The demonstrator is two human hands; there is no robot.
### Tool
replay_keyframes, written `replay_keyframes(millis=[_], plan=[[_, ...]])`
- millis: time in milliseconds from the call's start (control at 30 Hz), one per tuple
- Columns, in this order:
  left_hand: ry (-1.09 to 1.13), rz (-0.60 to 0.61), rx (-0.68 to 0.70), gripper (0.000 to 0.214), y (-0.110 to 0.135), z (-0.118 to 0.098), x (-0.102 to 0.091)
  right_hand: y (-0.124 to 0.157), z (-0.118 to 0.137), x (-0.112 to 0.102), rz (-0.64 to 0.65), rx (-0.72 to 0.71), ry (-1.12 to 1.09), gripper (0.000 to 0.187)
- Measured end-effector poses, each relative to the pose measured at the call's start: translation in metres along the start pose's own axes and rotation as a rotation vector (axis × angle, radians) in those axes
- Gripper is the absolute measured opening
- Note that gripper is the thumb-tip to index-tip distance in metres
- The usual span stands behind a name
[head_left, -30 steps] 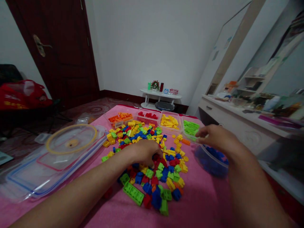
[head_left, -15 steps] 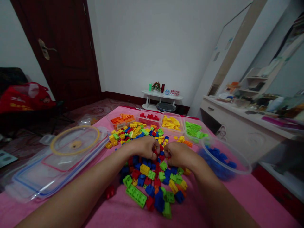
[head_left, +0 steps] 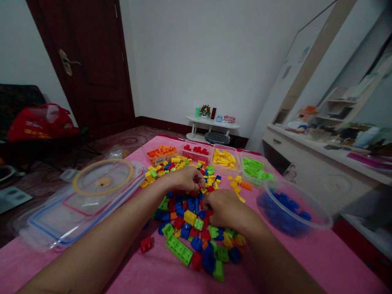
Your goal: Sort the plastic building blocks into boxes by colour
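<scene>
A heap of small plastic building bricks (head_left: 196, 220) in red, blue, yellow and green lies on a pink cloth (head_left: 153, 273). My left hand (head_left: 183, 179) hovers over the far side of the heap with its fingers curled in a pinch on a small red brick. My right hand (head_left: 223, 208) rests on the middle of the heap, fingers bent down into the bricks; what they grip is hidden. A round clear bowl (head_left: 306, 222) of blue bricks stands to the right of my right hand.
Clear tubs along the far edge hold sorted orange bricks (head_left: 159, 152), red bricks (head_left: 196, 150), yellow bricks (head_left: 225, 157) and green bricks (head_left: 255, 168). Clear lids (head_left: 76, 200) are stacked at the left. A white dresser (head_left: 318, 163) stands at the right, a door (head_left: 92, 69) at the back left.
My right hand came back from the green tub to the heap and now sits lower on it. My left hand shifted a little farther up the heap. The view tilted down and left.
</scene>
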State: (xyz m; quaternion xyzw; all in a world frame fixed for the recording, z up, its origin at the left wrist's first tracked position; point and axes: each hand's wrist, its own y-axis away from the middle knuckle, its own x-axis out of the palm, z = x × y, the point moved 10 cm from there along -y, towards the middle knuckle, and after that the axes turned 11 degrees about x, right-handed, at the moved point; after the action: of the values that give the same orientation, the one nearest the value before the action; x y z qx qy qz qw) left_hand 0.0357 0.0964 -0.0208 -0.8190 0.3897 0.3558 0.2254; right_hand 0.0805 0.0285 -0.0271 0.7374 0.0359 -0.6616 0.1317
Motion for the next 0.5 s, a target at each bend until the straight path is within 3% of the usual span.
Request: replay_keyframes(millis=[133,233,367,500], plan=[[-0.071,0.042,0.058,0.029,0.0,-0.01,0.005,-0.004,-0.009,0.006,0.03,-0.012,-0.026,0.019],[0.023,-0.05,0.021,0.022,-0.002,-0.01,0.003,-0.006,-0.032,-0.005,-0.021,0.037,-0.088,0.014],[0.549,-0.242,-0.16,0.023,-0.005,0.003,0.01,-0.006,-0.063,-0.042,-0.244,0.161,-0.241,0.01],[1.222,-0.137,-0.256,0.038,-0.01,-0.007,0.043,-0.004,-0.067,-0.065,-0.428,0.175,-0.531,0.02]])
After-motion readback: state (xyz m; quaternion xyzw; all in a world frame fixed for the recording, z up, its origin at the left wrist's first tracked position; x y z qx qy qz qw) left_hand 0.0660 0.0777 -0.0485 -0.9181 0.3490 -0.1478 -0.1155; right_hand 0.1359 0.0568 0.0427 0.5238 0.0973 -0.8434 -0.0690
